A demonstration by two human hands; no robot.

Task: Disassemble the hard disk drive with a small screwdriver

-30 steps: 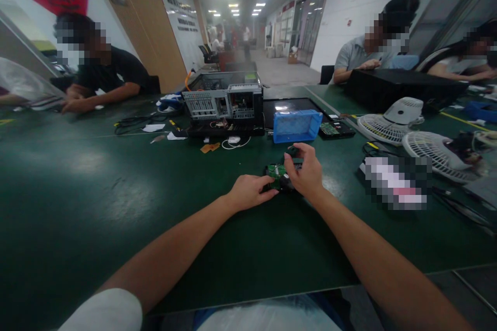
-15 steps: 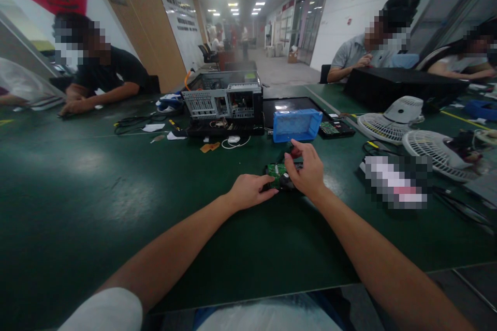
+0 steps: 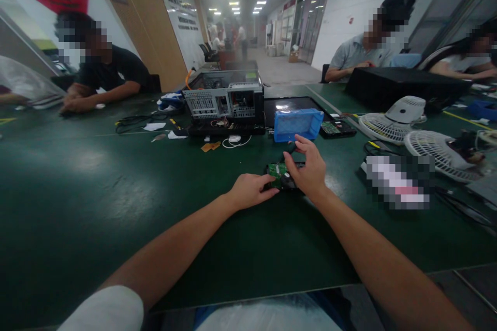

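Note:
A hard drive (image 3: 276, 169) with a green circuit board and a dark round part lies on the green table in front of me. My left hand (image 3: 254, 190) grips its left end, with the thumb along the near edge and the fingers over the board. Above the drive's right half is my right hand (image 3: 308, 168), thumb and index finger pinched on a small dark tool (image 3: 290, 150). The tool's tip and exact kind cannot be made out. My right palm and lower fingers hide the right end of the drive.
Beyond my hands stand a blue plastic bin (image 3: 298, 125) and an opened computer case (image 3: 223, 101). Another drive with a green board (image 3: 337, 128) lies right of the bin. White fan parts (image 3: 388, 126) sit at the right. Other people sit across the table.
My right hand has lifted slightly, and its fingers have shifted on the dark tool. The left hand and the hard drive stay in place.

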